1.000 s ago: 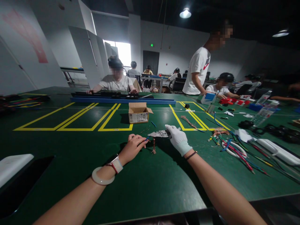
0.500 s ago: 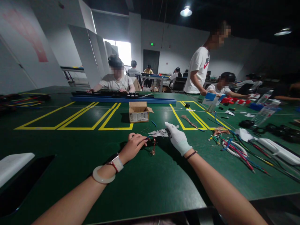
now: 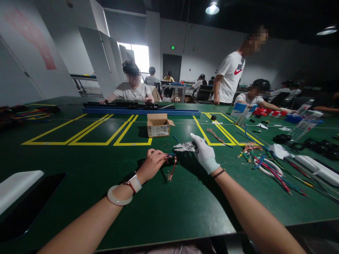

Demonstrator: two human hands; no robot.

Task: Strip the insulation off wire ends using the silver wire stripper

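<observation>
Bare fingers of my left hand pinch a blue wire. Frayed bare copper strands hang from the wire's end, just above the green table. My right hand, in a white glove, is wrapped round wire strippers. Their metal jaws point left and stand a little apart from the wire. The tool's handles are hidden in the glove. A short blue piece of insulation and small scraps lie beyond the jaws.
An open cardboard box stands ahead on the green table. Copper strands, a bundle of coloured wires, a white power strip and plastic bottles lie right. A dark tablet-like slab is at left. Co-workers sit opposite.
The strippers have moved right, away from the wire, and the copper strands now hang freely beside my left hand. The standing person has drawn an arm back from the table.
</observation>
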